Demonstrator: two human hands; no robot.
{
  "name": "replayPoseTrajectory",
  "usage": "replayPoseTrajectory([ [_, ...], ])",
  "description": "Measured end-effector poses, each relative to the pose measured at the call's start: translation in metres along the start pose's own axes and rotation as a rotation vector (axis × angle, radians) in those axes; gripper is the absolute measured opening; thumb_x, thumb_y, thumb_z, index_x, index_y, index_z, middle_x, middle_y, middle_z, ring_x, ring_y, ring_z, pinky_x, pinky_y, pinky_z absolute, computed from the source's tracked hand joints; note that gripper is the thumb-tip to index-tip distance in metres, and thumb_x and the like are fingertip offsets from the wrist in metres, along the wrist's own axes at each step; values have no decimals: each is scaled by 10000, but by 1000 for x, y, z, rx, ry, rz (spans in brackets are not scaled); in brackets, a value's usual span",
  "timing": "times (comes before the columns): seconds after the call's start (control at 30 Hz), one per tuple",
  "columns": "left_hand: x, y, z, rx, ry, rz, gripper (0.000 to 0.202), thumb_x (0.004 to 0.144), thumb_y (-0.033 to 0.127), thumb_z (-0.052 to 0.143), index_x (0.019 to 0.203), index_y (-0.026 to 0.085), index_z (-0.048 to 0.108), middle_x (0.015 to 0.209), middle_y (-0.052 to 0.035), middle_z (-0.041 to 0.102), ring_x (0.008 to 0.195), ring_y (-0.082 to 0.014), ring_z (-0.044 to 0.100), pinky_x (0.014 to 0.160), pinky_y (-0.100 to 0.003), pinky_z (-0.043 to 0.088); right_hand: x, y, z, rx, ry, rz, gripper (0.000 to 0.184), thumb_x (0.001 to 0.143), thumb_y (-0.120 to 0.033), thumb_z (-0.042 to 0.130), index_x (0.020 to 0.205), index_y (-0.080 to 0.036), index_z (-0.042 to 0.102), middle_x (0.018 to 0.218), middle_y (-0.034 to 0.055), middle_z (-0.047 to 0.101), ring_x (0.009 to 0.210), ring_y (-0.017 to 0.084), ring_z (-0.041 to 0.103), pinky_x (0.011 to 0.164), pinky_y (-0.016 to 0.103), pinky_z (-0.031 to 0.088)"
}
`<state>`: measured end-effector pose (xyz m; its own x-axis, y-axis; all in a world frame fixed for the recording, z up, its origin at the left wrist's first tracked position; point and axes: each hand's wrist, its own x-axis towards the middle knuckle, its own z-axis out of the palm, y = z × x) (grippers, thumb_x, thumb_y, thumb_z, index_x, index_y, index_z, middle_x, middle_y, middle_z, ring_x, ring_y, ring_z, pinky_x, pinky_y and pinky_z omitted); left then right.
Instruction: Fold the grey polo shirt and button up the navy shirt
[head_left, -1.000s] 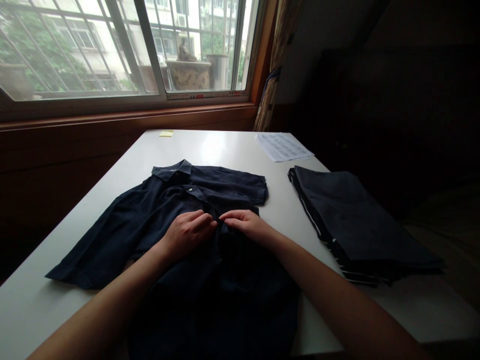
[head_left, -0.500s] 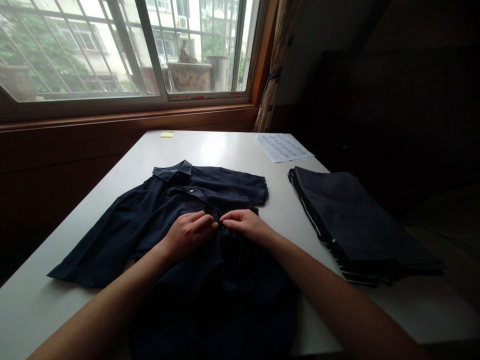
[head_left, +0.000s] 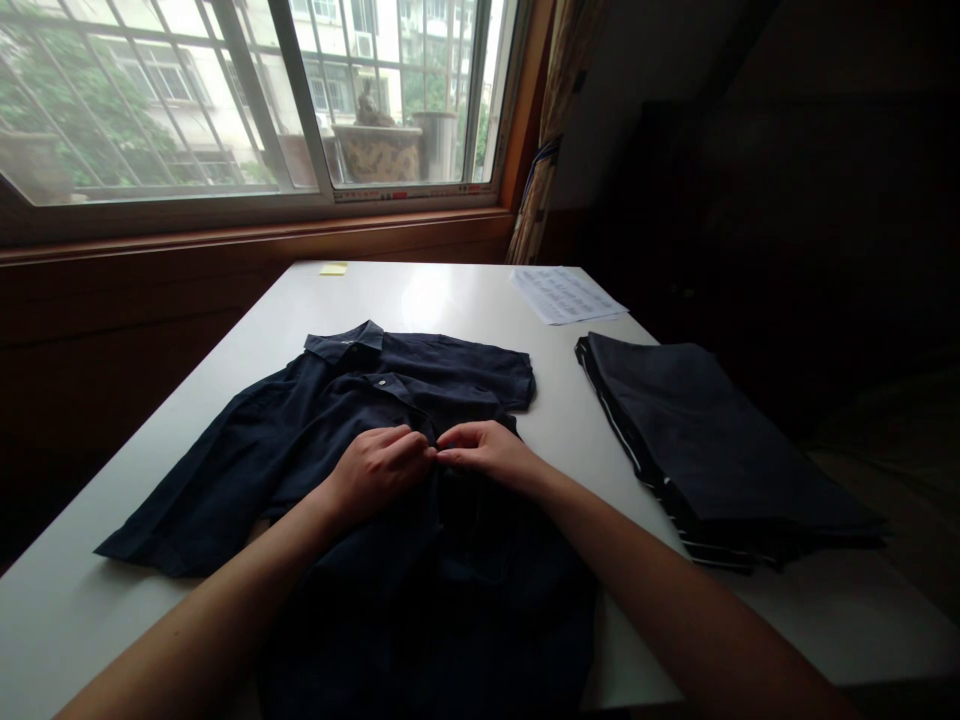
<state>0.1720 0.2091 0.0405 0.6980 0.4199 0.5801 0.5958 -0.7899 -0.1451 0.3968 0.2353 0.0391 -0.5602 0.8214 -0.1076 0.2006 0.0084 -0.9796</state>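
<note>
A dark navy short-sleeved shirt (head_left: 247,470) lies spread on the white table, its collar (head_left: 345,345) toward the window. One pale button (head_left: 382,382) shows on the front placket below the collar. My left hand (head_left: 382,462) is closed, pinching the front edge of the shirt. Close beside it, my right hand (head_left: 484,450) grips the same edge between thumb and fingers, and the fingertips of both hands nearly meet. Whatever small part of the placket lies between the fingertips is hidden.
A stack of folded dark garments (head_left: 705,430), some with white stripes, lies at the table's right side. Printed papers (head_left: 568,295) rest at the far right corner, a yellow sticky note (head_left: 334,269) at the far left. Beyond the table (head_left: 465,290) stands a barred window (head_left: 247,100).
My right hand's fingertips have shifted slightly, with the thumb drawn down closer to the left fingers. The shirt and my left hand stay almost where they were.
</note>
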Motion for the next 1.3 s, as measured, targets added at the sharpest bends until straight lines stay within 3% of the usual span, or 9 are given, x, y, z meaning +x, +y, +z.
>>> replayPoseTrajectory([
  [0.37, -5, -5, 8, -170, -118, -43, 145, 974, 200, 504, 1082, 186, 599, 976, -45, 654, 857, -152, 616, 747, -277, 523, 0, 5, 2, -19, 7, -39, 381, 752, -450, 754, 997, -159, 752, 895, 40, 744, 803, 187, 662, 750, 287, 489],
  [0.53, -8, -6, 8, -198, -143, -33, 236, 977, 223, 509, 1204, 212, 575, 993, -41, 650, 855, -155, 630, 741, -279, 534, -1, 5, 3, 5, -14, -27, 328, 759, -410, 746, 963, -153, 744, 787, 14, 706, 707, 150, 621, 659, 248, 453],
  [0.93, -6, -4, 3, -187, -253, -39, 191, 1003, 238, 439, 988, 174, 619, 915, -38, 616, 759, -141, 594, 676, -270, 491, 0, 8, 2, -62, -43, -17, 326, 771, -411, 739, 990, -169, 746, 759, 9, 688, 692, 144, 605, 634, 236, 430],
  [1.3, -3, -4, -2, -101, -229, 29, 192, 982, 206, 443, 903, 171, 615, 824, -24, 593, 659, -130, 541, 604, -266, 446, -3, -2, 1, -206, -69, -33, 261, 793, -315, 703, 1011, -183, 757, 688, -30, 631, 606, 99, 527, 563, 210, 363],
])
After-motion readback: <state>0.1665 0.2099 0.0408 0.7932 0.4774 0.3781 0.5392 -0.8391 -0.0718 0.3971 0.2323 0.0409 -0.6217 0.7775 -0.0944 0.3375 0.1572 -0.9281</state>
